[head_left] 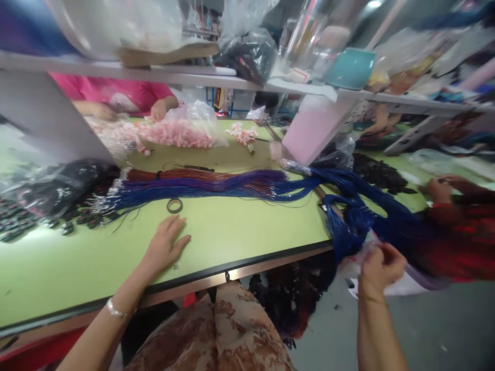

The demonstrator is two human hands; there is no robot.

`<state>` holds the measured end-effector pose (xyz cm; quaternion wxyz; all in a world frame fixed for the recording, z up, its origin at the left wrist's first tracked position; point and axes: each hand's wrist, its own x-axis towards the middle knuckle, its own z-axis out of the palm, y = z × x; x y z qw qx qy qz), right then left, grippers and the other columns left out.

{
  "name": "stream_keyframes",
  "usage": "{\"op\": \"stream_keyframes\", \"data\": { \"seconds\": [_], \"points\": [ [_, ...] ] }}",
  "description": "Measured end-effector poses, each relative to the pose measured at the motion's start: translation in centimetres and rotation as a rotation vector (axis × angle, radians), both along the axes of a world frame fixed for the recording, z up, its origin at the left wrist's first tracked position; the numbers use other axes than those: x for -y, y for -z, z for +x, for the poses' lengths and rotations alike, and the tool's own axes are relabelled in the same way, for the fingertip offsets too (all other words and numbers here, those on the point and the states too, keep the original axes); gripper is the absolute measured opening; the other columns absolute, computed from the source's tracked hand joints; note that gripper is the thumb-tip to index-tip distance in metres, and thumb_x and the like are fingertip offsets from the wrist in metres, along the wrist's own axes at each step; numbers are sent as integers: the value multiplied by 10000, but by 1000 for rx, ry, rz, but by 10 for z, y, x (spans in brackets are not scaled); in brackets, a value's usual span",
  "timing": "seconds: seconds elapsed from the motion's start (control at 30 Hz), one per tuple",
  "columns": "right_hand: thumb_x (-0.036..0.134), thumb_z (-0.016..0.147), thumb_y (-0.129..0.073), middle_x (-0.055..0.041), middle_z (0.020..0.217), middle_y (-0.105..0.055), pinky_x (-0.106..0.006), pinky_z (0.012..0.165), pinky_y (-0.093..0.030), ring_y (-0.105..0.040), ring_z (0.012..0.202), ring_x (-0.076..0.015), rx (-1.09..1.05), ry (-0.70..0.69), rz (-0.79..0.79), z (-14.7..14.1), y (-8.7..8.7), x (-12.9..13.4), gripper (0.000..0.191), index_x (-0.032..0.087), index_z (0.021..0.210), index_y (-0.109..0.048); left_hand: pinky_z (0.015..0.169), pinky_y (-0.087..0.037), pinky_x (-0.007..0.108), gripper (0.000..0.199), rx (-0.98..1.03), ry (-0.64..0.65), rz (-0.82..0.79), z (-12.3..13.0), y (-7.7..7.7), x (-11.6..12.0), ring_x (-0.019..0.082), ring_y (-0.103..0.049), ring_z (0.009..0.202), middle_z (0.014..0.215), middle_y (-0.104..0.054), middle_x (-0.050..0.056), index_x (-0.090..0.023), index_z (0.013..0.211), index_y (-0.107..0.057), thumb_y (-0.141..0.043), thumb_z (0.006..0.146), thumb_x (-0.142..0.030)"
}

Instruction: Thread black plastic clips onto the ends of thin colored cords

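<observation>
- Small black pcs [17, 224]: piled far L of the L hand.
- Clear plastic bag [64, 183] w/ dark stuff: L of & beyond the L hand.
- Co-worker's pink top [112, 91]: across the tabletop, well beyond the L hand.
- L hand [164, 247]: palm down on green tabletop [247, 221], fingers loosely spread, holding nothing.
- Tape roll [175, 212]: flat, just beyond L fingertips.
- Pink pcs [181, 134]: heaped well beyond the L hand.
- Cord bundle [209, 186], brown/purple/blue: beyond tape roll, laid lengthwise L–R, silvery ends at L.
- Pink box [309, 129]: btwn the hands, well beyond both.
- Blue cords [358, 219]: tangled just beyond R hand, partly over tabletop edge.
- R hand [381, 265]: off the near edge, fingers curled in a pinch on clear plastic film [370, 242]; blurry, can't tell if film touches cords.
- Co-worker's red sleeve [464, 232]: R of the R hand, blurred.
</observation>
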<state>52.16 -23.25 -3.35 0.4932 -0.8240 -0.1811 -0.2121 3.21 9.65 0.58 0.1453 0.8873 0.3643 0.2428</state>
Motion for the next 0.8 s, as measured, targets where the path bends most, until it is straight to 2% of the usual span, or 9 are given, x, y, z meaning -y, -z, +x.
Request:
{"op": "stream_keyframes", "data": {
  "seconds": [0.03, 0.13, 0.2, 0.23, 0.33, 0.43, 0.57, 0.7, 0.8],
  "points": [
    [490, 858, -410, -119, 1123, -638, -478, 951, -477, -605, 1062, -266, 77, 3, -53, 4, -17, -22, 400, 223, 1114, -560, 1095, -376, 546, 520, -15, -8, 49, 3, -1, -10, 339, -423, 1337, 1410, -486, 183, -156, 1286, -550, -498, 884, -481],
    [336, 908, -371, -106, 1156, -658, -396, 993, -451, -595, 1086, -232, 139, -353, -367, 14, -52, -98, 348, 201, 1124, -608, 1128, -289, 575, 657, -111, -49, 113, 16, 2, -36, 399, -252, 1433, 1505, -368, 219, -111, 1354, -497, -494, 860, -545],
    [214, 879, -367, -128, 1176, -657, -388, 1004, -434, -578, 1110, -241, 162, -533, -582, 26, -58, -146, 371, 165, 1148, -617, 1125, -273, 580, 725, -189, -87, 96, 22, 8, -48, 412, -220, 1443, 1524, -336, 232, -94, 1390, -466, -469, 854, -583],
    [158, 842, -383, -135, 1172, -658, -394, 1003, -428, -573, 1105, -251, 180, -580, -690, 34, -57, -165, 391, 147, 1150, -624, 1123, -271, 575, 743, -218, -102, 84, 24, 11, -52, 408, -218, 1446, 1530, -327, 231, -96, 1406, -451, -452, 855, -595],
    [73, 747, -435, -141, 1141, -654, -370, 978, -415, -558, 1065, -255, 263, -688, -981, 57, -46, -205, 449, 119, 1147, -634, 1125, -265, 543, 757, -260, -124, 73, 24, 19, -55, 375, -216, 1456, 1551, -307, 204, -128, 1446, -407, -411, 864, -612],
    [86, 715, -490, -162, 1094, -633, -360, 912, -403, -532, 1022, -274, 387, -672, -1170, 67, -39, -217, 420, 103, 1110, -633, 1132, -252, 522, 755, -270, -134, 69, 22, 21, -53, 356, -202, 1465, 1566, -286, 182, -150, 1462, -384, -386, 873, -621],
    [138, 726, -514, -163, 992, -619, -337, 818, -378, -514, 959, -270, 483, -669, -1291, 62, -42, -205, 264, 115, 960, -633, 1132, -244, 537, 777, -280, -130, 45, 22, 20, -53, 363, -204, 1463, 1566, -280, 192, -138, 1462, -388, -360, 874, -646],
    [187, 750, -506, -105, 872, -629, -308, 763, -377, -531, 862, -229, 387, -796, -1315, 53, -46, -178, 152, 148, 843, -620, 1133, -247, 538, 763, -236, -126, 53, 21, 21, -53, 367, -212, 1460, 1559, -301, 186, -148, 1461, -394, -370, 873, -633],
    [236, 829, -453, -54, 783, -644, -281, 696, -399, -548, 740, -186, 252, -836, -1300, 57, -46, -163, 185, 178, 806, -628, 1128, -258, 540, 742, -206, -119, 75, 22, 23, -53, 369, -222, 1456, 1551, -321, 180, -157, 1458, -402, -384, 874, -615]
  ]
}}
